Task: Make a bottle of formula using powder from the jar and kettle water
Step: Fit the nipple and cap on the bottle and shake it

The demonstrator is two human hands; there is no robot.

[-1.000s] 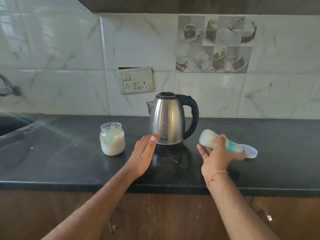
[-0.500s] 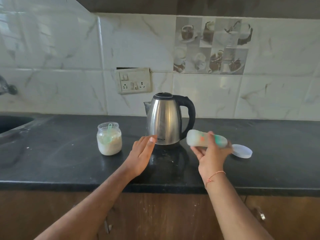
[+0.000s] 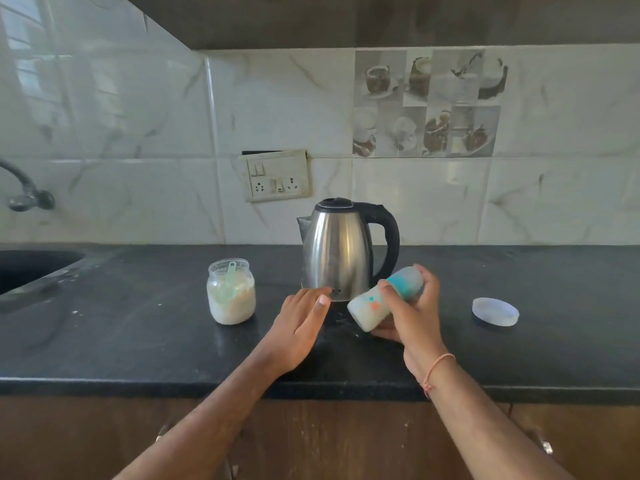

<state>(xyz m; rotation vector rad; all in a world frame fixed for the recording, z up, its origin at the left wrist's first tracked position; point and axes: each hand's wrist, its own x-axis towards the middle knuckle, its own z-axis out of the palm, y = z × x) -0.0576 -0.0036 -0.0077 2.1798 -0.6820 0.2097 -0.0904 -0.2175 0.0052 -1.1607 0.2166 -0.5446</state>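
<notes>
so we've got the bottle (image 3: pixel 382 299) in our right hand (image 3: pixel 412 317), fingers curled round it, thumb on the near side. it's tipped over hard, pale base pointing down-left toward the worktop (image 3: pixel 138 341), top end up-right behind our fingers. the bottle is a milky translucent plastic with a teal band round the upper part and small orange and teal marks lower down. looks whitish inside but we can't tell how full it is. it sits in the air over the middle of the worktop, just in front of the kettle (image 3: pixel 341 251) and closer to the front edge than the back wall

our left hand (image 3: pixel 298 327) is flat, fingers straight and together, holding nothing, fingertips right at the kettle's base. can't tell if they actually touch it

counting stuff: one steel kettle with a black lid and black handle, standing mid-worktop toward the back. one clear jar (image 3: pixel 231 292) left of the kettle, open, white powder most of the way up, with one green scoop (image 3: pixel 229 284) stuck in it. one pale round lid (image 3: pixel 495 310) lying flat toward the right side, well apart from the bottle. one bottle, two hands, one thin orange thread (image 3: pixel 436 370) on the right wrist. sink (image 3: pixel 31 268) at the far left end
</notes>
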